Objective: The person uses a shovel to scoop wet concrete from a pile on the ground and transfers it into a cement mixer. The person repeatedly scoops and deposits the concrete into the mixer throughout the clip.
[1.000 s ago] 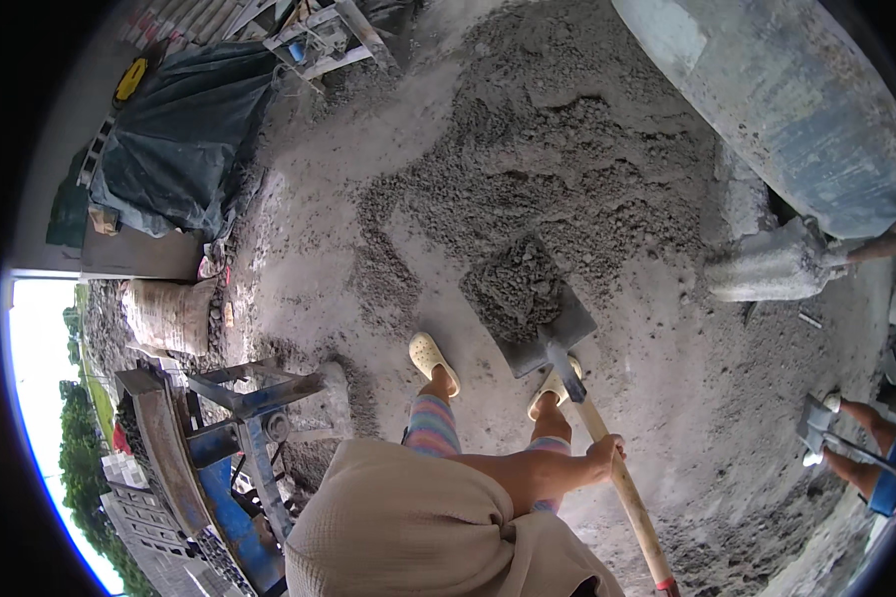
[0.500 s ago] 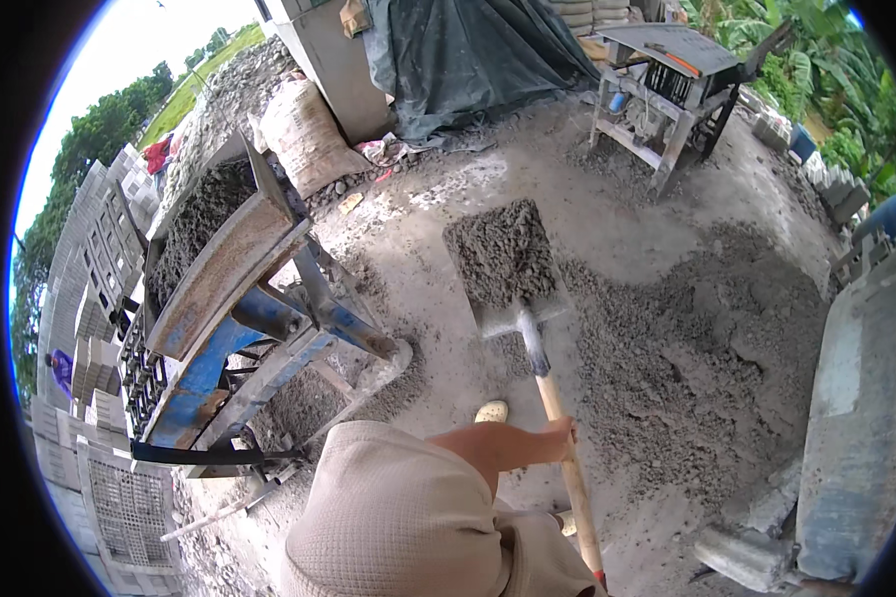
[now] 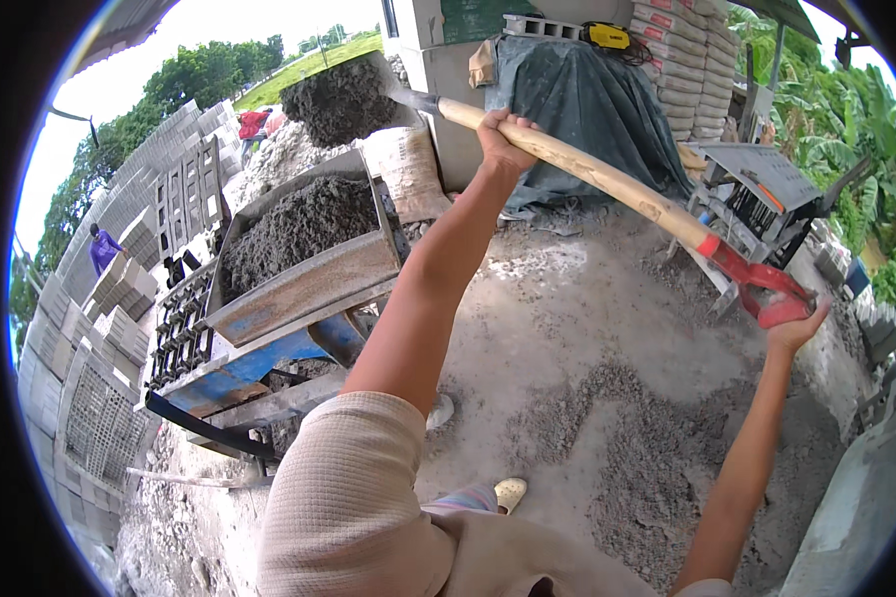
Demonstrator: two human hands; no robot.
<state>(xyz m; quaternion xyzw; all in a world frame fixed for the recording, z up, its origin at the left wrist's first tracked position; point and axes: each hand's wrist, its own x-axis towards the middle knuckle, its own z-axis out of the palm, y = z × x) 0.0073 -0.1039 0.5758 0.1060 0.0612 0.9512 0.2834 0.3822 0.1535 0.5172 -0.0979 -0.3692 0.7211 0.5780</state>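
Note:
A long shovel (image 3: pixel 597 171) with a wooden shaft is raised across the view. My left hand (image 3: pixel 506 141) is closed round the shaft near the blade end. At the other end, my right hand (image 3: pixel 800 326) grips the red handle. A heap of dark, damp concrete mix (image 3: pixel 336 103) covers the blade, which is lifted above the far side of a metal hopper (image 3: pixel 304 295). More dark mix (image 3: pixel 304 227) fills much of that hopper, part of a blue, rusty block-making machine (image 3: pixel 239 373). The blade itself is mostly hidden under its load.
Loose grey mix (image 3: pixel 667 468) spreads over the ground at right. Stacked blocks (image 3: pixel 124 289) and a person in purple (image 3: pixel 104 249) are at left. A sack (image 3: pixel 408 171) stands behind the hopper, a dark tarp (image 3: pixel 582 109) farther back, and a metal-topped stand (image 3: pixel 762 179) at right.
The loaded shovel has risen from low over the ground and swung left to above the hopper. Both arms are now extended, and my right hand has come into view on the red handle.

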